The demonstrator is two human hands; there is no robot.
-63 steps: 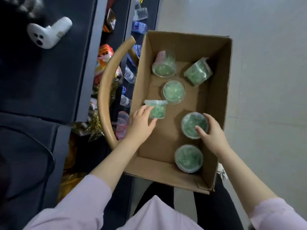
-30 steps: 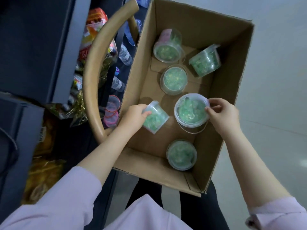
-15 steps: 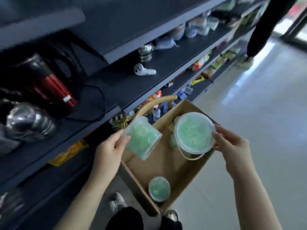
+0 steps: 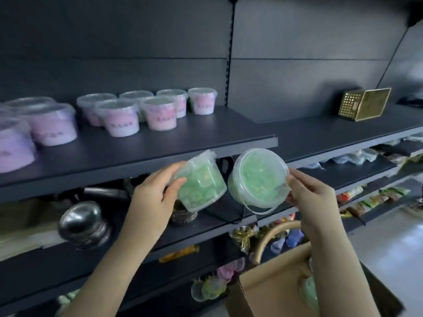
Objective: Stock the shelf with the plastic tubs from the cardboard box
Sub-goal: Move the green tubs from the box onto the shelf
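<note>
My left hand (image 4: 155, 193) grips a clear plastic tub of green pieces (image 4: 202, 183), tilted, just under the front lip of the upper dark shelf (image 4: 160, 147). My right hand (image 4: 313, 191) holds a second, wider green tub (image 4: 258, 177) by its rim, lid facing me, its thin handle hanging down. Both tubs hover side by side in front of the shelf edge. The cardboard box (image 4: 274, 291) sits low at the bottom right, with part of another green tub (image 4: 309, 294) showing inside.
Several pink-labelled tubs (image 4: 123, 115) stand on the upper shelf's left and middle. A gold perforated box (image 4: 364, 104) rests on the right shelf. Metal pots (image 4: 82, 223) fill the shelf below. A curved wooden handle (image 4: 272, 236) rises beside the box.
Both hands lifted their tubs out of the box and up to the level of the upper shelf's edge. The view swung from looking down into the box to facing the shelves.
</note>
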